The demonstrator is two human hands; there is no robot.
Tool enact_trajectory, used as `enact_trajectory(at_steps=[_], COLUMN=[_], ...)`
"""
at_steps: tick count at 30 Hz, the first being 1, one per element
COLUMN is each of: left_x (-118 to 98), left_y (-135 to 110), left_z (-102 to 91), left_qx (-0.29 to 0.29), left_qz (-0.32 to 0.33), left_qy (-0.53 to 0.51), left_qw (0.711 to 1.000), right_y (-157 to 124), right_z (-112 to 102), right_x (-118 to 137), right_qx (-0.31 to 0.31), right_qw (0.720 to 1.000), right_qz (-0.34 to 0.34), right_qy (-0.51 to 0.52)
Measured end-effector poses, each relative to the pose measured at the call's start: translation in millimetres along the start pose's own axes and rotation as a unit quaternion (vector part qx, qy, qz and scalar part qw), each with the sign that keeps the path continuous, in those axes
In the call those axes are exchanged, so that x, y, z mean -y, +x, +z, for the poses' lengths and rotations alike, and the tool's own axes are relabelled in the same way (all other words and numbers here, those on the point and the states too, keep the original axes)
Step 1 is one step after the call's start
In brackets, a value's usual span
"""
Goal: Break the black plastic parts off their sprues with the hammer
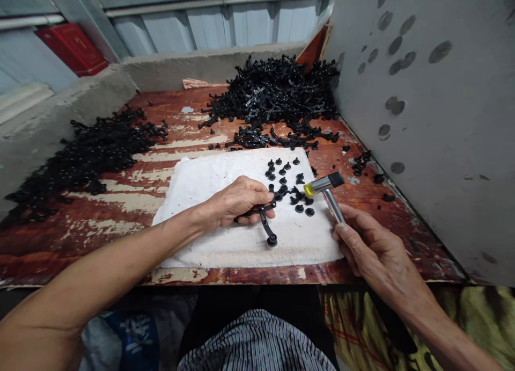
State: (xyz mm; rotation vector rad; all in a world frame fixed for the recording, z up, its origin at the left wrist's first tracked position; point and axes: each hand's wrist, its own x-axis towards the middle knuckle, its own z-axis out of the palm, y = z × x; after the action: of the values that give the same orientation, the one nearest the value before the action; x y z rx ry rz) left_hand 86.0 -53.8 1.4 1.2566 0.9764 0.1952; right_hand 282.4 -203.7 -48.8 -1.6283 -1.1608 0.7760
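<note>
My left hand is closed on a black plastic part with thin arms, pressing it down on a white pad; one arm ends in a round cap near the pad's front. My right hand grips the metal handle of a small hammer with a yellow and a black face, its head hovering just right of the part. Several small black caps lie loose on the pad beyond my left hand.
A big heap of black plastic parts lies at the back of the worn red wooden bench. Another heap spreads along the left. A grey spotted wall closes the right side. A concrete ledge runs behind.
</note>
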Motion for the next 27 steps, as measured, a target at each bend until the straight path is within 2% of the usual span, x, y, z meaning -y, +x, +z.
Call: enact_trajectory(at_steps=[19,27], left_x=[-3.5,-6.4], left_y=[-1.7,-0.1], left_z=[2.6,1.0], left_qx=[-0.016,-0.02], left_qz=[-0.01,-0.024], left_qy=[0.009,0.063], left_qw=[1.0,0.998], right_y=[0.1,-0.1], right_z=[-0.4,-1.0], right_x=[3.1,3.9], right_qx=[0.002,0.0], right_qw=[0.999,0.998], right_qz=[0.004,-0.021], right_qy=[-0.032,-0.053])
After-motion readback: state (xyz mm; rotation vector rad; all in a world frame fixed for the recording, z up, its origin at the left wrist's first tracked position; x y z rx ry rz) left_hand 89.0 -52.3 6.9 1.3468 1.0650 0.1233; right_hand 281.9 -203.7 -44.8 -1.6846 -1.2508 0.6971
